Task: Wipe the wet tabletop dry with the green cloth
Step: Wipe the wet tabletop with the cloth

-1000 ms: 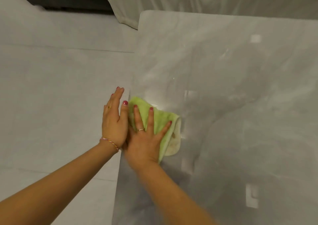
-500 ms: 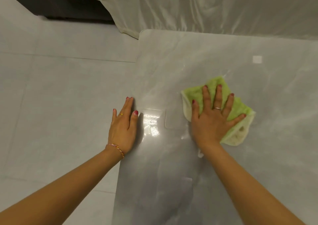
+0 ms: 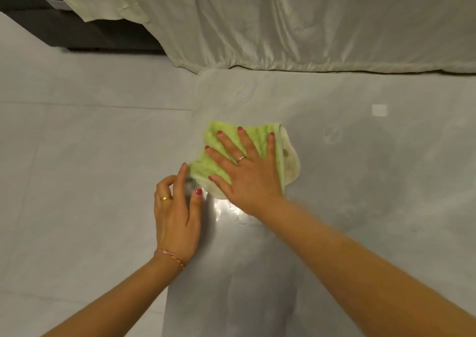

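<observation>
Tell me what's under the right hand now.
The right hand presses flat on the green cloth, which lies on the tabletop. The surface beneath the cloth is covered, so its wetness cannot be seen.

Cloth (image 3: 219, 154) was light green with a cream, brown-stained underside; tabletop (image 3: 360, 182) glossy pale grey, floor (image 3: 77, 156) pale grey tile, bedsheet (image 3: 283, 22) off-white, nails red, bracelet (image 3: 171, 257) pink-yellow.
</observation>
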